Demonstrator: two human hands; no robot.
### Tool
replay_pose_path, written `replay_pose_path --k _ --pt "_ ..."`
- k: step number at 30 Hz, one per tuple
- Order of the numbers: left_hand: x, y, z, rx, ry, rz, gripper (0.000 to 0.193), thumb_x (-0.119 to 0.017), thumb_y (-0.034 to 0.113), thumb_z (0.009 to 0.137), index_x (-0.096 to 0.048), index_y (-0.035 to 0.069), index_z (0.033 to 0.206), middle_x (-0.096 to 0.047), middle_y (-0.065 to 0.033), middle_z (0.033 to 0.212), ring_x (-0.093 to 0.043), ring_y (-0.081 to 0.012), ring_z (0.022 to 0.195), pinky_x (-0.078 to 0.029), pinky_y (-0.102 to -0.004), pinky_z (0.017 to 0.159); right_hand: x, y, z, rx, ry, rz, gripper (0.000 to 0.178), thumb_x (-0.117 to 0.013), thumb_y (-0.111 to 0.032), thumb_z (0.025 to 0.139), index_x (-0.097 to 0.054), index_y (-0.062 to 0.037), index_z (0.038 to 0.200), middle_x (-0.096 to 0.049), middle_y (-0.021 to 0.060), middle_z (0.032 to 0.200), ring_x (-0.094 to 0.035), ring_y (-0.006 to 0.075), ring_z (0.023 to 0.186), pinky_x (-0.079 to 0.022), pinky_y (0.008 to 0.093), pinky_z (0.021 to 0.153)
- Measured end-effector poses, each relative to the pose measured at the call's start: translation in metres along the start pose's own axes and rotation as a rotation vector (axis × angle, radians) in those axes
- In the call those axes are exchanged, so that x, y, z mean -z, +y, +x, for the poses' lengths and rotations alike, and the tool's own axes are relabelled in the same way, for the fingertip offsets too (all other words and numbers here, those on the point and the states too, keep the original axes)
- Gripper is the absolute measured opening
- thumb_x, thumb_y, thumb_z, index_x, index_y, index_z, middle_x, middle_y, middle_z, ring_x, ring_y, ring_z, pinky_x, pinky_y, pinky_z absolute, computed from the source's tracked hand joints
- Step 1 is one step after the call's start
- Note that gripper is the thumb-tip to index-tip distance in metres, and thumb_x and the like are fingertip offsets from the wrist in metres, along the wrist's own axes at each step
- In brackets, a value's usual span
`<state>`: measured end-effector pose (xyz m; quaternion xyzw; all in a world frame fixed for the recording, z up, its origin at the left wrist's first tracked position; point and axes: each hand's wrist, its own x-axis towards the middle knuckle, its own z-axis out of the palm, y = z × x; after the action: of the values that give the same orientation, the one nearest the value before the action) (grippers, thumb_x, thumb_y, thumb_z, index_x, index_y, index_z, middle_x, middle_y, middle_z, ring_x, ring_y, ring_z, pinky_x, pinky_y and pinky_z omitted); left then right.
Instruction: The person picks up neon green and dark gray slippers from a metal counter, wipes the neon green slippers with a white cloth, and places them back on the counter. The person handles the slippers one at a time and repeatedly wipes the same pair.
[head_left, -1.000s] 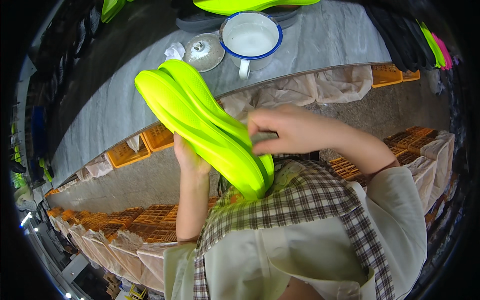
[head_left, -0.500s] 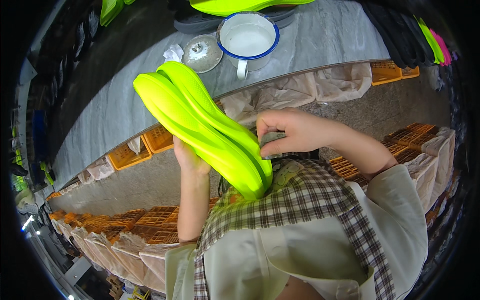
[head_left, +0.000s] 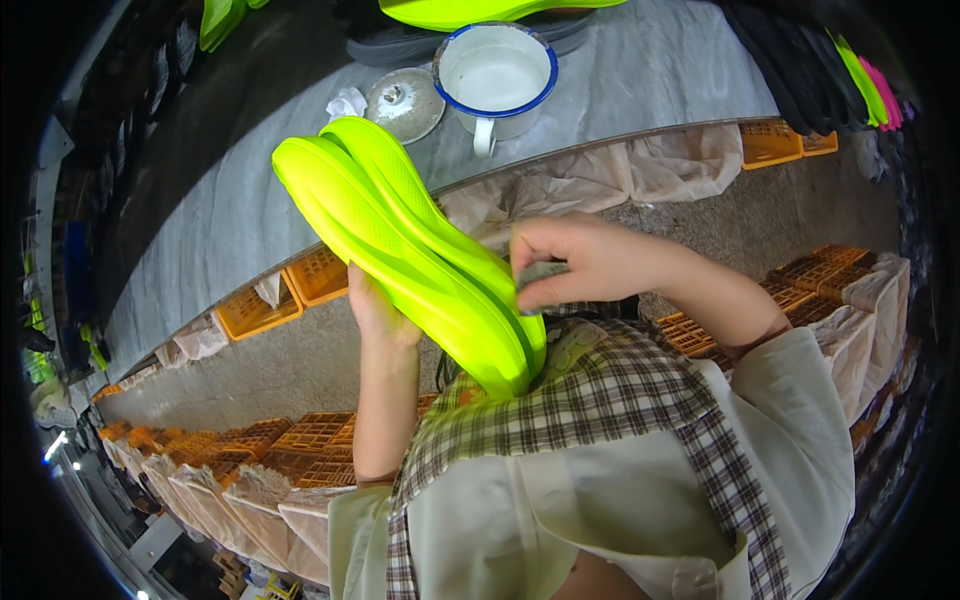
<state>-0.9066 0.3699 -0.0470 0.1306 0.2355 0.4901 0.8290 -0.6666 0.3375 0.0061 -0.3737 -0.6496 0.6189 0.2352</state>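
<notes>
A pair of neon yellow-green shoe soles leans at a slant, heels or toes against my checked apron and the other ends up over the table's edge. My left hand grips them from below on their left side. In my right hand, closed in a pinch, is a small grey pad or folded cloth; it is held at the soles' right edge, low down. Whether it touches the rim I cannot tell. Beyond stands a white enamel mug with a blue rim, pale inside, beside its speckled lid.
Crumpled white paper lies by the lid on the grey marbled table. More soles lie at the back, with dark soles in a row at far right. Orange crates, several lined with plastic, stand under the table and behind me.
The soles have shifted slightly to the right and up at their far end. My right hand has moved a little up and left, still pinching the grey piece.
</notes>
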Motion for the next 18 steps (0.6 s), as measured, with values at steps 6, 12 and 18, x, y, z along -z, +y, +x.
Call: replay_pose_path --k 6,12,18 --pt "-0.007 -0.002 -0.001 0.009 0.110 0.113 0.047 -0.036 0.036 0.096 -0.044 0.001 0.125 -0.055 -0.0175 0.117 -0.057 -0.0313 0.104 -0.048 -0.0449 0.088 0.008 -0.014 0.010 0.191 0.450 -0.080 0.028 -0.071 -0.020 0.077 -0.054 -0.0032 0.092 -0.058 0.0075 0.083 -0.055 0.0170 0.076 -0.044 0.0306 0.067" --pt "-0.018 0.002 0.000 0.003 0.144 0.160 0.053 -0.042 0.040 0.095 -0.038 0.002 0.132 -0.051 -0.0173 0.125 -0.053 -0.0311 0.112 -0.043 -0.0452 0.095 -0.007 -0.042 -0.006 0.182 0.098 -0.131 0.026 -0.067 -0.023 0.079 -0.054 -0.0053 0.093 -0.059 0.0098 0.080 -0.060 0.0269 0.072 -0.045 0.0359 0.061" --pt "-0.024 0.002 -0.003 0.035 0.131 0.159 0.050 -0.039 0.038 0.096 -0.040 0.002 0.130 -0.051 -0.0178 0.125 -0.053 -0.0319 0.112 -0.043 -0.0448 0.095 -0.011 -0.051 0.003 0.175 0.088 -0.396 0.022 -0.064 -0.020 0.079 -0.050 -0.0049 0.088 -0.057 0.0129 0.071 -0.058 0.0326 0.067 -0.042 0.0410 0.057"
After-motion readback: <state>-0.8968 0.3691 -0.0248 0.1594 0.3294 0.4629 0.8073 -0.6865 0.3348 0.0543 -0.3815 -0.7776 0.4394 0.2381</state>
